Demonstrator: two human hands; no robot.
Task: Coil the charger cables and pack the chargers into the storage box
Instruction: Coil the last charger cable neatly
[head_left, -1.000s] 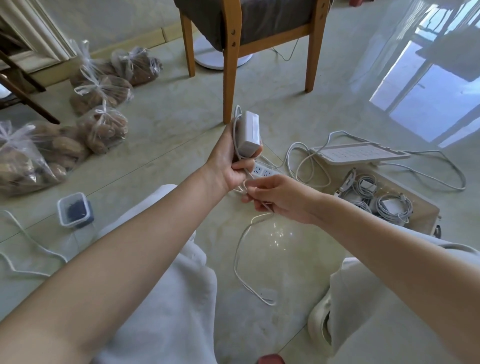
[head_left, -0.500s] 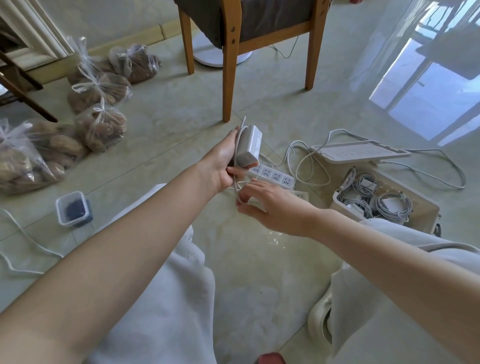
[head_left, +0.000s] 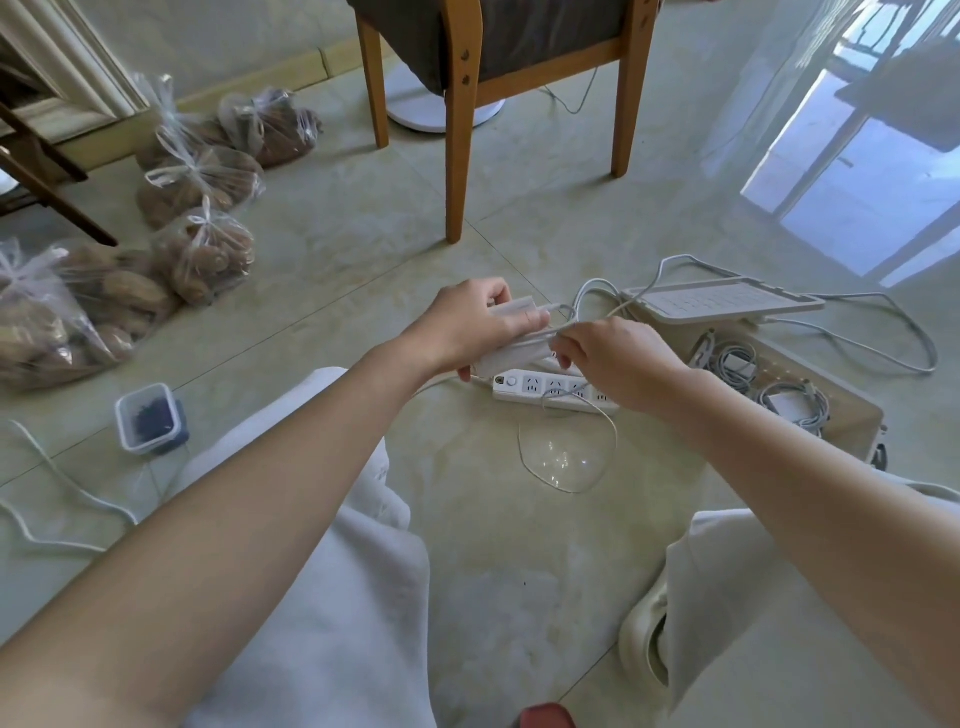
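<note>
I judge the job well along but not finished. The storage box (head_left: 852, 421) stands open on the floor at the right. In it I count at least two coiled chargers (head_left: 792, 405) already lying with their cables bundled, and its white lid (head_left: 722, 301) lies at its far side.

One charger (head_left: 514, 353) is in work. The left hand (head_left: 467, 325) grips the white brick, fingers and thumb curled round it, and holds it just above the power strip (head_left: 535, 387). The right hand (head_left: 618, 361) pinches its cable (head_left: 569, 490) close beside the brick, where a few turns seem to cross it. Below the hands a loose loop of that cable lies on the tiles. So I reckon some winding is left, then securing the end and setting the brick in the box, which looks to have room.

At the far left another white cord (head_left: 93, 500) trails over the floor. I cannot tell whether it belongs to a charger waiting its turn.

As for writing, I find none I can read. The brick, lid and box show no legible brand or label, and the power strip shows only its sockets and a round button.
</note>
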